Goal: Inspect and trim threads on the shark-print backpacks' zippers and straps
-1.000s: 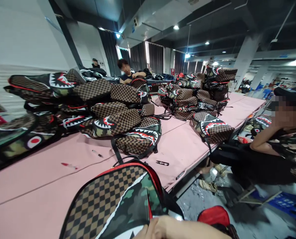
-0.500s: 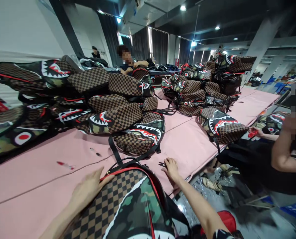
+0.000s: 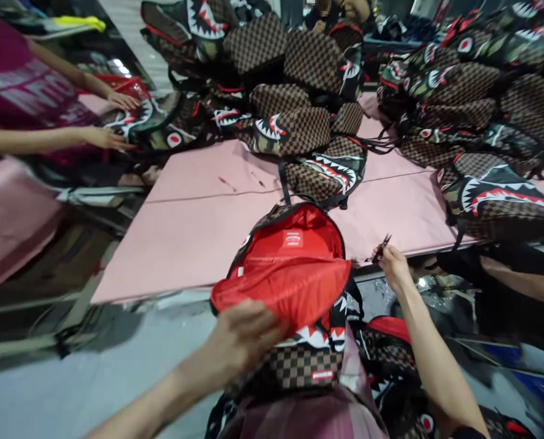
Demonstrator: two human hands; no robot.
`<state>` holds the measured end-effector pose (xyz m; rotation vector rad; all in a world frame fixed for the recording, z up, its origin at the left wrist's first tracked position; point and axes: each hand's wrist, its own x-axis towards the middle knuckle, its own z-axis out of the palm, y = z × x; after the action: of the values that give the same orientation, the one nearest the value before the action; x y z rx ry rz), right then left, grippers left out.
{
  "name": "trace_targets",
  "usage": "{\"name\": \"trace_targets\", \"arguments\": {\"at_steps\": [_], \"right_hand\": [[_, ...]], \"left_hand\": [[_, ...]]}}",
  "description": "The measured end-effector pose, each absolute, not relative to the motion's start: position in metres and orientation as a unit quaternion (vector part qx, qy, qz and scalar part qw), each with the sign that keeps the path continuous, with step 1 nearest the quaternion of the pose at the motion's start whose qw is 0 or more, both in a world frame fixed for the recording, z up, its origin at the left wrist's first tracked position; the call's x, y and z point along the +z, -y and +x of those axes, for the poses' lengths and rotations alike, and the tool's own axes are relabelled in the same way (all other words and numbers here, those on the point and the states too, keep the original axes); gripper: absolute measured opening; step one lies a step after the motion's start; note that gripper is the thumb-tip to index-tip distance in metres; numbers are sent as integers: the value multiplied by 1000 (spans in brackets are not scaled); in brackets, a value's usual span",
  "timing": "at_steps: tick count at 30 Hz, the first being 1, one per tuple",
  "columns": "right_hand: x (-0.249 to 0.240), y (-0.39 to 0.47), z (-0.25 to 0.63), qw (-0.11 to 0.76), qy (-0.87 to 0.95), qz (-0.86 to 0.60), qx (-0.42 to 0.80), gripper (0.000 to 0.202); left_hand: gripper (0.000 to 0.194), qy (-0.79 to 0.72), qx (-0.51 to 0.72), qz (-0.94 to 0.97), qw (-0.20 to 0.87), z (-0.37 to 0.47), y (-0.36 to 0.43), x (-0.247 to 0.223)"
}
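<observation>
A backpack (image 3: 331, 366) with brown check and shark teeth lies gaping in front of me, its red lining (image 3: 272, 286) folded outward. Over the lower edge of that lining is my left hand (image 3: 251, 335), smeared by motion. Its fingers look bent, but whether they grip the fabric cannot be made out. Right of the backpack, my right hand (image 3: 396, 268) is closed around small dark thread snips (image 3: 382, 247), blades pointing up and away from the bag.
Similar backpacks are piled on the pink table (image 3: 175, 225), with two pens (image 3: 227, 183) lying nearby. At the left, a co-worker in a magenta shirt (image 3: 25, 85) handles another bag. A person's arm (image 3: 523, 280) shows at the right. More bags (image 3: 391, 353) sit low beside me.
The backpack has come nearer me and now gapes, showing its red lining. My left hand has moved from its top to the lining edge; my right hand has lifted the snips off the table.
</observation>
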<state>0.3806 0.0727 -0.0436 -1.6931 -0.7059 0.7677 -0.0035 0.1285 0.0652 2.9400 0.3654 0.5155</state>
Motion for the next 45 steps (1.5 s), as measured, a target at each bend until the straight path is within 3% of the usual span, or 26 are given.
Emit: {"name": "trace_targets", "arguments": {"at_steps": [4, 9, 19, 23, 27, 29, 34, 39, 43, 45], "right_hand": [[-17, -5, 317, 604, 267, -605, 444, 33], [-17, 26, 230, 525, 278, -709, 379, 38], [-53, 46, 209, 575, 176, -646, 470, 45], [-77, 57, 197, 552, 168, -660, 481, 50], [-95, 62, 180, 524, 177, -674, 490, 50], [-100, 65, 174, 525, 172, -674, 491, 50], [-86, 78, 195, 492, 201, -718, 449, 44], [-30, 28, 247, 485, 340, -762, 262, 35], [-9, -97, 232, 336, 622, -663, 246, 29], [-14, -152, 205, 207, 699, -643, 234, 32]], "left_hand": [[28, -114, 155, 981, 14, -30, -38, 2], [32, -181, 214, 959, 25, -46, -25, -51], [37, -123, 136, 975, 124, -86, -31, -43], [28, -172, 191, 948, 186, -98, -42, -30], [30, -284, 283, 890, 216, -54, -95, 7], [33, -321, 237, 888, 227, -17, -130, 17], [43, -375, -66, 900, 212, 39, -172, -4], [44, -355, -66, 917, 168, 33, -152, -25], [44, -347, -28, 929, 124, 33, -140, -23], [43, -356, -18, 927, 113, 31, -138, -21]]}}
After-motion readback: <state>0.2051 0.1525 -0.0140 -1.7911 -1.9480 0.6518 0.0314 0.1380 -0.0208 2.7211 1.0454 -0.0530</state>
